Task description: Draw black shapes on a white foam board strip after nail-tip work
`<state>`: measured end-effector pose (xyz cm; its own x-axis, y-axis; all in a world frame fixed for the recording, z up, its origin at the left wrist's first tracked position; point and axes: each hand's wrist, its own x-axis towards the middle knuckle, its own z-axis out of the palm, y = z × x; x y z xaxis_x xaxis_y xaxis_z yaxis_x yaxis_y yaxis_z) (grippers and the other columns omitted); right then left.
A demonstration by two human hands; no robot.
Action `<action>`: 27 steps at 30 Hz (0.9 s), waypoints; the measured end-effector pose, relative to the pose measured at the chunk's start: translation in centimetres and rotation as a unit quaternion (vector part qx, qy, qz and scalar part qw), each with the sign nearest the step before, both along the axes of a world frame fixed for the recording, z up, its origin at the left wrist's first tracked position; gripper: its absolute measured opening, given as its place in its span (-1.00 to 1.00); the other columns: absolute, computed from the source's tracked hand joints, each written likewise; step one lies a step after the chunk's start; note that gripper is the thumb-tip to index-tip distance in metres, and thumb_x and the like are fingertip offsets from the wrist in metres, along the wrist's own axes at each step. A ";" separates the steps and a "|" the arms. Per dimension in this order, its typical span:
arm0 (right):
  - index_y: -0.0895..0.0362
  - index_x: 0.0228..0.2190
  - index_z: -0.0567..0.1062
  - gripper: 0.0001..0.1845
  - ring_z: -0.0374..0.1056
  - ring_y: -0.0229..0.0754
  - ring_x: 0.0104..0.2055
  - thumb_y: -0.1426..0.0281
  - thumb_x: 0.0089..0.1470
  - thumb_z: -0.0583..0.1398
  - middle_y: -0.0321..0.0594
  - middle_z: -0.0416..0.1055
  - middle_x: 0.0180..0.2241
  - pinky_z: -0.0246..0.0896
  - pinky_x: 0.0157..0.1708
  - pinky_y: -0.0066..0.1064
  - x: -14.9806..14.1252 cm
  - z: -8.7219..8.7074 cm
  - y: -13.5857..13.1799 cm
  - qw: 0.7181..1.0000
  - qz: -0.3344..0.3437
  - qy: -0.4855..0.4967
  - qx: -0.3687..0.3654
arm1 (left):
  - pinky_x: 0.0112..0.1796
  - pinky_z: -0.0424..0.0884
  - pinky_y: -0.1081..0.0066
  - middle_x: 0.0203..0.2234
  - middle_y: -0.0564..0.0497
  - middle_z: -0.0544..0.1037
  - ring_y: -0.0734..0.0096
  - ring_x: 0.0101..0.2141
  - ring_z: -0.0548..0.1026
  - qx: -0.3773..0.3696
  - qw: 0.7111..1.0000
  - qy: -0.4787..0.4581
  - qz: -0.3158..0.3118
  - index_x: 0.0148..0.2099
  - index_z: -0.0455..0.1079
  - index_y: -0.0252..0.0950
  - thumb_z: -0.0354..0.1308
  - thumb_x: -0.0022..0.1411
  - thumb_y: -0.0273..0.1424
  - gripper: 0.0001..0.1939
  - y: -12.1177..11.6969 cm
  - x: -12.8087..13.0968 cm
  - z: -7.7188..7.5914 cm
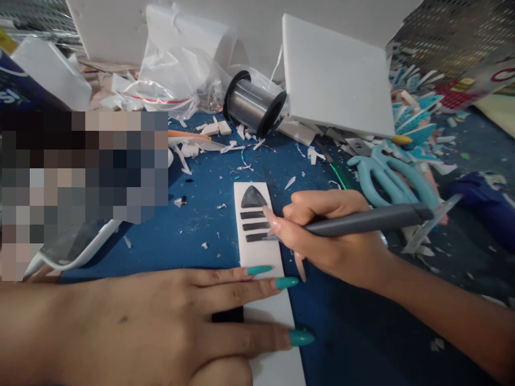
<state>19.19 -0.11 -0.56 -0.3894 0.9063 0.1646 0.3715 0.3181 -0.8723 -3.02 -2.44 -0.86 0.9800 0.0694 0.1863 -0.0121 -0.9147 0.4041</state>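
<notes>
My left hand (181,316), with long teal nails, lies flat across a white foam-like strip (261,257), its fingers stretched out and slightly apart. Gripped in my right hand (333,241) is a dark grey pen (362,221), held slantwise with its tip low over the strip's upper part. Near that tip is the lowest of three short black bars (253,237). Above the bars sits a dark rounded triangle (252,197). A small black patch (227,314) shows between my left fingers. My right fingertips partly cover the bars' right ends.
Light blue scissors (396,177) lie right of my right hand, near a green-handled tool (340,176). Behind the strip are a wire spool (254,103), a plastic bag (177,75) and a white board (338,78). White scraps litter the blue surface (201,214). The left side is pixelated.
</notes>
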 end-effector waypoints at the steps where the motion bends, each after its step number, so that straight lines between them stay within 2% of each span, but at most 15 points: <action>1: 0.12 -0.71 0.00 -0.52 -0.09 -0.44 -0.69 0.57 0.03 0.17 -0.45 -0.05 -0.72 -0.20 -0.74 -0.51 0.1 0.0 -0.1 1.000 -0.014 0.008 -0.001 | 0.21 0.22 0.27 0.20 0.13 0.30 0.18 0.26 0.13 -0.003 1.000 0.004 0.005 -0.20 0.46 -0.23 -0.01 0.30 -0.28 -0.76 -0.1 0.0 -0.1; 4: 0.12 -0.72 -0.01 -0.51 -0.05 -0.42 -0.70 0.55 0.05 0.16 -0.44 -0.05 -0.73 -0.14 -0.72 -0.49 0.3 0.0 -0.1 0.999 -0.041 0.024 -0.004 | 0.24 0.15 0.25 0.22 0.15 0.27 0.17 0.28 0.07 -0.007 1.000 0.010 0.011 -0.18 0.45 -0.22 -0.02 0.32 -0.32 -0.77 -0.3 -0.1 -0.2; 11: 0.13 -0.71 -0.03 -0.50 -0.07 -0.44 -0.70 0.61 0.02 0.15 -0.46 -0.08 -0.72 -0.16 -0.71 -0.49 0.2 -0.1 0.2 0.999 -0.021 0.019 0.017 | 0.25 0.12 0.27 0.23 0.19 0.25 0.21 0.29 0.03 -0.006 1.000 0.021 0.013 -0.13 0.45 -0.20 -0.02 0.30 -0.39 -0.78 -0.5 -0.2 -0.2; 16: 0.12 -0.69 -0.09 -0.49 -0.12 -0.46 -0.70 0.67 -0.01 0.13 -0.46 -0.11 -0.73 -0.22 -0.71 -0.47 0.2 0.1 0.2 1.000 -0.013 0.006 0.025 | 0.25 0.12 0.21 0.24 0.13 0.23 0.14 0.30 0.01 -0.008 1.000 0.018 0.000 -0.10 0.44 -0.23 -0.01 0.31 -0.33 -0.76 -0.3 -0.1 -0.3; 20: 0.12 -0.69 -0.10 -0.49 -0.10 -0.44 -0.70 0.68 -0.02 0.12 -0.46 -0.13 -0.72 -0.20 -0.70 -0.48 0.2 0.1 0.3 1.000 0.001 0.011 0.023 | 0.25 0.10 0.28 0.23 0.16 0.25 0.20 0.29 0.04 0.000 1.000 0.015 0.008 -0.13 0.45 -0.21 -0.05 0.32 -0.36 -0.76 -0.3 -0.2 -0.3; 23: 0.12 -0.69 -0.08 -0.48 -0.15 -0.45 -0.70 0.68 -0.02 0.14 -0.47 -0.13 -0.71 -0.23 -0.71 -0.48 0.2 0.0 0.3 0.999 0.004 0.013 0.029 | 0.27 0.03 0.32 0.25 0.20 0.22 0.26 0.30 -0.01 -0.008 1.000 0.021 0.018 -0.13 0.44 -0.21 -0.11 0.35 -0.36 -0.72 -0.4 -0.3 -0.3; 27: 0.12 -0.71 -0.01 -0.51 -0.13 -0.44 -0.70 0.61 0.03 0.16 -0.47 -0.08 -0.72 -0.18 -0.70 -0.47 0.2 -0.1 0.2 0.999 -0.004 0.037 0.020 | 0.27 0.05 0.24 0.26 0.16 0.20 0.19 0.31 -0.03 -0.007 0.999 0.036 0.001 -0.13 0.43 -0.22 -0.12 0.36 -0.28 -0.70 -0.3 -0.3 -0.3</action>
